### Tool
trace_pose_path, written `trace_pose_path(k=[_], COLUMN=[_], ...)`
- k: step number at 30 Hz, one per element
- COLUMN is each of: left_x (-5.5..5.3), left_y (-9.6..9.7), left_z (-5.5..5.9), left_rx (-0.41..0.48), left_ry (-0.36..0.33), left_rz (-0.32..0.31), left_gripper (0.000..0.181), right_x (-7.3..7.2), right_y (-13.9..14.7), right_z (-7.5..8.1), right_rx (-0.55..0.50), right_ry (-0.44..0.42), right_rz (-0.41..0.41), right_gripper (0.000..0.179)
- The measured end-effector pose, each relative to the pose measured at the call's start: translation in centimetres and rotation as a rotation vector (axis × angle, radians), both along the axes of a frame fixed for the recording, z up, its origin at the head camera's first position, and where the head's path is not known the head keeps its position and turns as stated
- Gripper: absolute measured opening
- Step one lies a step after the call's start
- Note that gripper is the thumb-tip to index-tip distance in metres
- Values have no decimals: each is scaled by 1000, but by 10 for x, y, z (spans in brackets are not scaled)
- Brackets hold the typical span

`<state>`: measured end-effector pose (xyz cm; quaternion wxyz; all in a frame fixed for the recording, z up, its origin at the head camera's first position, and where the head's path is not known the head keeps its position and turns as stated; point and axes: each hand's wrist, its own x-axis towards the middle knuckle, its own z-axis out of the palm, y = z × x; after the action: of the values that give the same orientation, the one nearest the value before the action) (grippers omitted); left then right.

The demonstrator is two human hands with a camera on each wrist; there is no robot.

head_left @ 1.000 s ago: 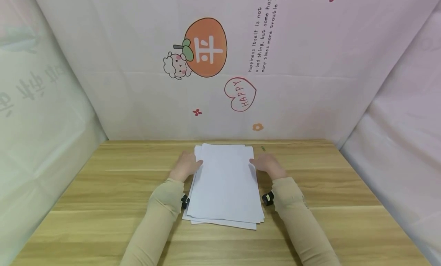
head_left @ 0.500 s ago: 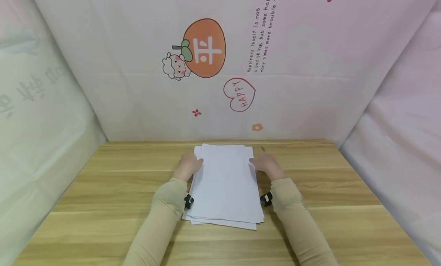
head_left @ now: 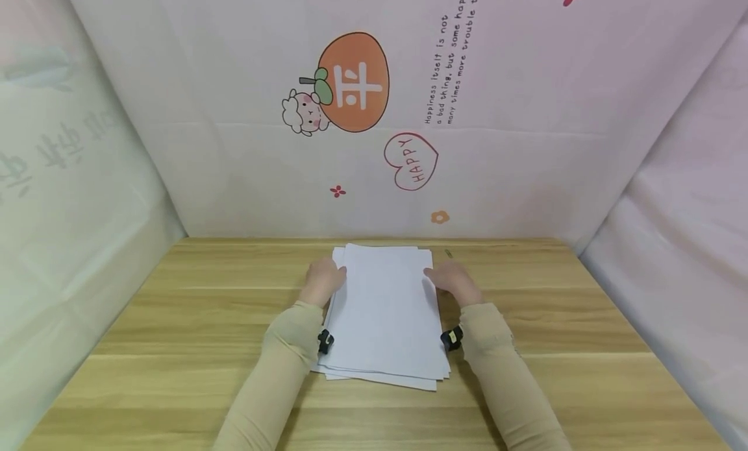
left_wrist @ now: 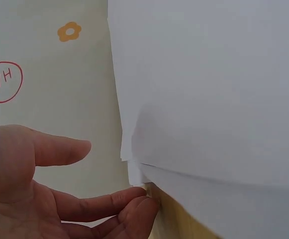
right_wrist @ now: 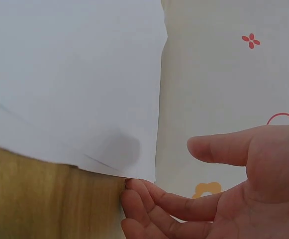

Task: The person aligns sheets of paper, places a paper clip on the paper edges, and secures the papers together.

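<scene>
A loose stack of white paper sheets (head_left: 382,315) lies on the wooden table, its edges unevenly lined up. My left hand (head_left: 324,281) is at the stack's left edge near the far end. In the left wrist view its fingertips (left_wrist: 142,196) are right at the paper corner, and the thumb stands apart from them. On the opposite edge is my right hand (head_left: 452,279), the tips of its bent fingers (right_wrist: 134,191) just under the corner of the sheets. Its thumb (right_wrist: 204,149) is also held away from the paper.
A small green thing (head_left: 448,253) lies behind my right hand. White printed cloth (head_left: 263,178) rises at the table's back edge, with more cloth at both sides. A black wrist device (head_left: 451,339) sits at the right sleeve.
My left wrist and forearm have shifted a little to the right, toward the stack. The right hand and the paper stay nearly where they were; the head view has moved slightly.
</scene>
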<state>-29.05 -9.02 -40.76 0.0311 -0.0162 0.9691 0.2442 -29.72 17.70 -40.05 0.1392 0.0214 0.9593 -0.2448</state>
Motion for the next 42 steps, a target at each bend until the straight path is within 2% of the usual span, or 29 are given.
trace_pose_path(k=[8, 13, 19, 22, 30, 36, 42], left_x=[-3, -5, -6, -7, -8, -9, -8], left_y=[-2, -2, -2, -3, -4, -4, -2], left_z=[0, 2, 1, 0, -1, -1, -3], left_rx=[71, 67, 123, 154, 229, 225, 223], left_ry=[-33, -46, -60, -71, -140, -147, -133], left_rz=[-10, -26, 5, 16, 30, 29, 39], left_gripper=[36, 39, 37, 36, 36, 38, 36], right_x=[-1, 0, -1, -3, -8, -9, -9], right_y=[2, 3, 2, 2, 2, 5, 8], right_z=[0, 3, 6, 4, 2, 0, -2], right_rx=[-30, -69, -80, -72, -79, -207, -293], right_ry=[-12, -25, -30, -42, -51, -101, -136], right_rz=[-61, -80, -62, -62, -50, -94, -106], right_gripper=[42, 43, 40, 44, 44, 36, 37])
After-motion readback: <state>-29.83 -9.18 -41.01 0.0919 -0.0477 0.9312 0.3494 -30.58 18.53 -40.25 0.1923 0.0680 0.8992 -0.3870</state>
